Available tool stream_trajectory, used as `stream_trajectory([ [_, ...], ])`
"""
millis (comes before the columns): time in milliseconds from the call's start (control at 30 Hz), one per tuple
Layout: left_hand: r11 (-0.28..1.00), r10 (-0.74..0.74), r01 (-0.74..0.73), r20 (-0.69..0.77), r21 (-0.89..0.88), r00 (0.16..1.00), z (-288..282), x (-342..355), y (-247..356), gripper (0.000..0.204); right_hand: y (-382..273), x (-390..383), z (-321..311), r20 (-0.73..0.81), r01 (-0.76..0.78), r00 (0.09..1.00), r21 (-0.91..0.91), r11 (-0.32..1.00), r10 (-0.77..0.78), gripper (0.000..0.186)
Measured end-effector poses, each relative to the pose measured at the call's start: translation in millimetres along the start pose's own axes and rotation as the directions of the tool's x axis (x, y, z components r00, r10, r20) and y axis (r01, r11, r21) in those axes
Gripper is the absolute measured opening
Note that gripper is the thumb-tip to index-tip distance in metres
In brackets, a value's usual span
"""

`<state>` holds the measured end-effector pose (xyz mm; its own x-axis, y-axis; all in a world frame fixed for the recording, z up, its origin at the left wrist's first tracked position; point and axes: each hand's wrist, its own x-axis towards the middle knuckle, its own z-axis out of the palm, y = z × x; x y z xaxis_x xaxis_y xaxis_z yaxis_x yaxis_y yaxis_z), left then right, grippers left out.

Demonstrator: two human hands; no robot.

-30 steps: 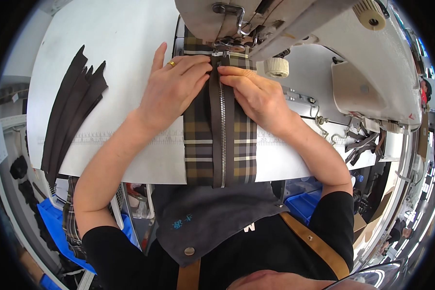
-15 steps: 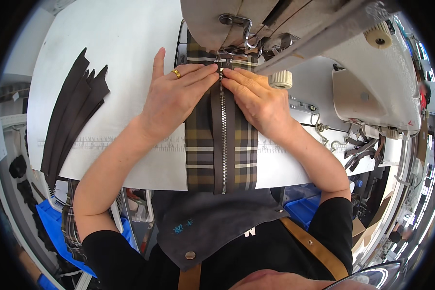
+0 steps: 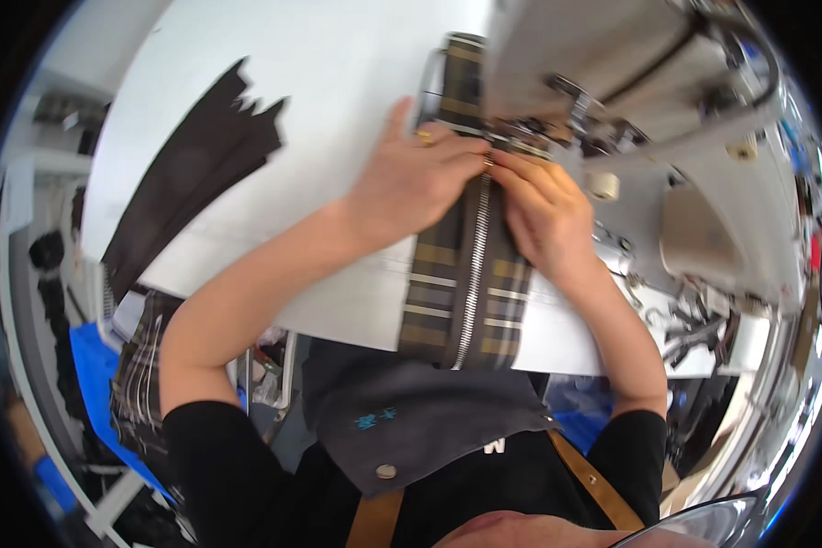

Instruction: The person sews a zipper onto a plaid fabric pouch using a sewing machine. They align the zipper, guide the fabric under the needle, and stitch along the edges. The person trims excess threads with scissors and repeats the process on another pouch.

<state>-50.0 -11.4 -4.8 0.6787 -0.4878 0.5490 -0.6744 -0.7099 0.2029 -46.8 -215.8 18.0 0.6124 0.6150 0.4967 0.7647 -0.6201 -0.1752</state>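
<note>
A strip of brown, grey and white plaid fabric point(image 3: 432, 288) runs lengthwise over the white table's front edge. On top of it lies a dark zipper point(image 3: 475, 260) with silver metal teeth. My left hand point(image 3: 411, 183), a gold ring on one finger, reaches in from the left with fingers stretched over the zipper's far end and the little finger lifted apart. From the other side, my right hand point(image 3: 553, 205) has its bent fingers pressed together at that same end; its thumb is hidden. The blurred needle area of a sewing machine point(image 3: 731, 183) is just beyond the fingertips.
Several dark fabric strips point(image 3: 187, 169) fan out on the table's left. More dark strips point(image 3: 699, 333) lie at the right beside small metal parts. Below the left edge, plaid cloth point(image 3: 142, 374) hangs over a blue bin point(image 3: 91, 365). The machine's body fills the right side.
The whole view has swung, so table, fabric and machine appear farther right and tilted. Both hands stay at the zipper's far end; my right fingers look more bent than before.
</note>
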Motion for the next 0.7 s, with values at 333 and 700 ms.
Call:
stream_trajectory([
  [333, 0.892, -0.180, 0.066, 0.219, 0.446, 0.959, -94.7, -42.5, -41.8, 0.016, -6.4, 0.9, -1.7, -0.003, -0.026, 1.000, -0.006, 1.000, 0.025, 0.024],
  [700, 0.857, -0.431, 0.492, -0.313, 0.153, 0.846, -136.3, -88.6, -211.9, 0.016, -8.3, 2.6, -0.4, -0.034, 0.001, 0.999, 0.020, 1.000, 0.000, 0.024],
])
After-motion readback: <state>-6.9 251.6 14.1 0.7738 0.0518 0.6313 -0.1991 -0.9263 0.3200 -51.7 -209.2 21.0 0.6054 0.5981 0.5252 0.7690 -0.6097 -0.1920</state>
